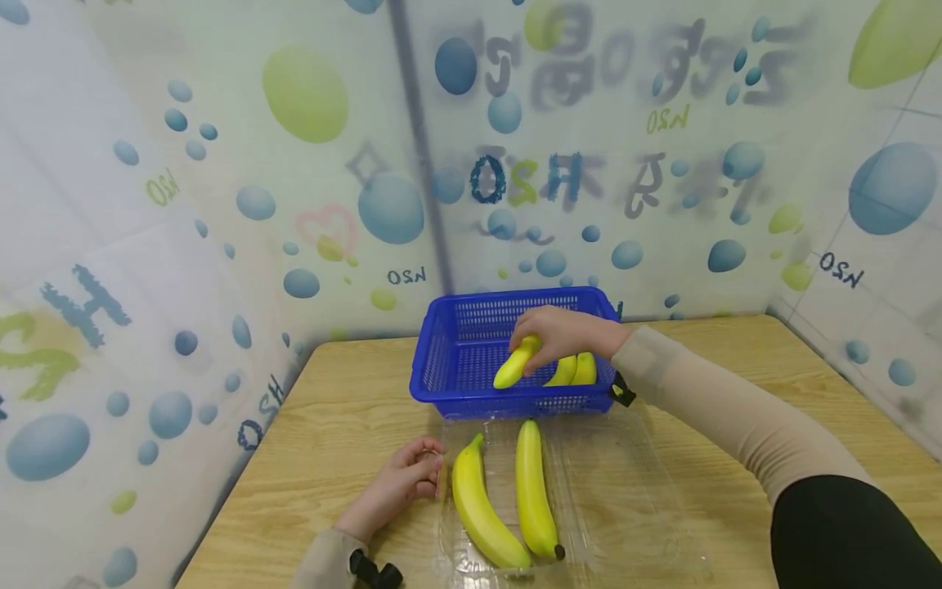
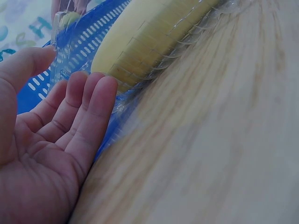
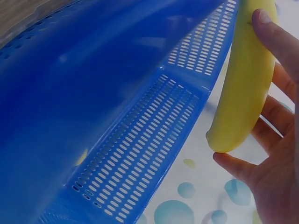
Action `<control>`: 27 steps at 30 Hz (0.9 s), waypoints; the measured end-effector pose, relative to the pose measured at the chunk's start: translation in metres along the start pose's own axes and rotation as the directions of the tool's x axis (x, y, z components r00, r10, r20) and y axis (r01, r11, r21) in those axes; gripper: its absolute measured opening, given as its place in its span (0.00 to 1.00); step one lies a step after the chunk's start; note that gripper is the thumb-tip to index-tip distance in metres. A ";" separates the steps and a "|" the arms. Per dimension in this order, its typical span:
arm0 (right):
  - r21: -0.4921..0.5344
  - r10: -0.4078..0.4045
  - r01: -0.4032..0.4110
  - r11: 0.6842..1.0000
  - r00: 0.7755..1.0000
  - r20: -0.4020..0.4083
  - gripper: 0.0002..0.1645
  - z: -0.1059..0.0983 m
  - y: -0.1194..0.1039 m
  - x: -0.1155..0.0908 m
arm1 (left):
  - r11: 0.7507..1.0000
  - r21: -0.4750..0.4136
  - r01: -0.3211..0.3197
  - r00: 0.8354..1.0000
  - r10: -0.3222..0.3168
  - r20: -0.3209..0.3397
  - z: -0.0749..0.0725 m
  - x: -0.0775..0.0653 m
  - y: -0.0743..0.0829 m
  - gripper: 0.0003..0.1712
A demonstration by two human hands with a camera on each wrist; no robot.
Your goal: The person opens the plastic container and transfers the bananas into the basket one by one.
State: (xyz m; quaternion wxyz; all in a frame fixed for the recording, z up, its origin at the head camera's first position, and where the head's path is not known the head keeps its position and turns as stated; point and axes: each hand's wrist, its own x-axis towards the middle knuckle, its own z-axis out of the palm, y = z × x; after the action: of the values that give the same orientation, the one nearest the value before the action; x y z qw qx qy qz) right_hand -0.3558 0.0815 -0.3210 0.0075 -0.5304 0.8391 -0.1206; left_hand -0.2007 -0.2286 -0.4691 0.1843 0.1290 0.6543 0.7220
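One banana (image 1: 513, 366) gripped over a blue basket (image 1: 515, 401)

The right hand (image 1: 552, 331) grips this banana, thumb on one side and fingers on the other. The hand covers its upper end in the head view; the right wrist view crops one end at the top. Whether the fruit touches the basket cannot be told. Below the wrist, two further bananas (image 1: 585, 370) lie in the basket, partly hidden by the hand and the front wall.

Nearer the body, a clear plastic box (image 1: 499, 466) rests on the table (image 1: 368, 384) with a curved banana (image 1: 478, 507) and a straighter banana (image 1: 533, 491) inside. Its transparent edges are hard to trace, and the lower frame cuts off its near side. The left hand (image 1: 405, 478), fingers relaxed and slightly bent, touches the box's left edge; its palm is cropped in the left wrist view.

Behind, a bubble-patterned wall (image 1: 625, 106) carries blurred, reversed writing. At lower right, a black sleeve (image 1: 846, 540) leaves the frame.
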 end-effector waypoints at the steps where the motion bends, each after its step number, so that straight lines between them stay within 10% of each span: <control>1: 0.001 0.002 -0.002 1.000 1.000 0.003 0.23 0.000 0.001 0.000 | 1.000 0.001 0.000 1.000 0.000 -0.001 0.000 0.000 0.000 0.18; 27: -0.003 0.049 -0.049 0.999 0.998 0.036 0.25 0.007 0.010 -0.002 | 1.000 0.005 0.006 1.000 -0.006 -0.012 -0.001 0.001 -0.002 0.14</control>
State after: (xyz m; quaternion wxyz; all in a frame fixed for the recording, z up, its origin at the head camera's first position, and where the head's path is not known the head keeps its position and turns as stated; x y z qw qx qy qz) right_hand -0.3633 0.0862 -0.3300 0.0251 -0.5118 0.8517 -0.1098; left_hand -0.2021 -0.2291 -0.4710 0.1822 0.1234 0.6576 0.7205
